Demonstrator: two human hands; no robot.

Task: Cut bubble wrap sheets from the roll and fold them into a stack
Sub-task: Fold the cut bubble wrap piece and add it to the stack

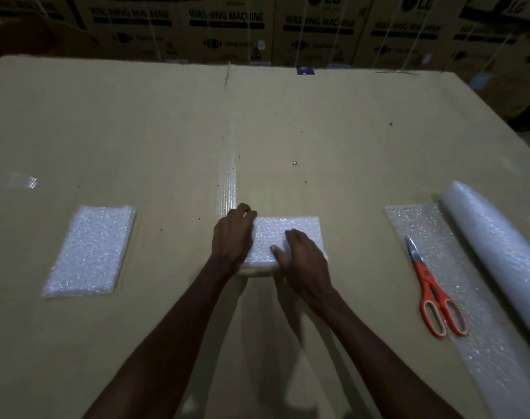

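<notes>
A folded bubble wrap sheet (283,234) lies in the middle of the cardboard work surface (167,131). My left hand (233,234) is at its left edge with the fingers curled over that edge. My right hand (303,255) lies on top of its near right part, fingers spread and pressing it flat. A second folded bubble wrap stack (91,252) rests by itself at the left. The bubble wrap roll (493,249) lies at the right, with its loose unrolled end (433,237) spread flat beside it.
Orange-handled scissors (430,285) lie shut on the unrolled bubble wrap at the right. A strip of clear tape (227,182) runs down the cardboard just beyond my left hand. Washing machine cartons (227,25) stand in a row behind the surface.
</notes>
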